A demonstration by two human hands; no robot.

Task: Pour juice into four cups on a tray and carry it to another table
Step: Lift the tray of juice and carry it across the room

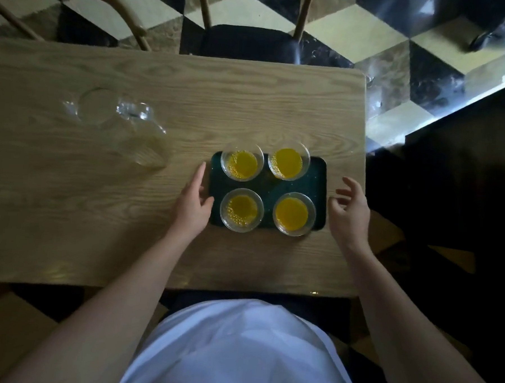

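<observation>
A dark green tray (319, 192) lies on the wooden table (98, 212), right of centre. On it stand several clear cups holding orange juice: back left (242, 165), back right (288, 163), front left (241, 210) and front right (293, 214). My left hand (193, 201) is open at the tray's left edge, fingers pointing away, thumb near the rim. My right hand (349, 211) hovers open just off the tray's right edge, fingers curled, holding nothing. An empty clear glass pitcher (117, 122) stands on the table to the far left.
A wooden chair with a dark seat (247, 41) stands at the table's far side, and another chair back (117, 11) shows at the far left. The table's right edge (363, 168) lies close to the tray. The floor has a black and cream cube pattern.
</observation>
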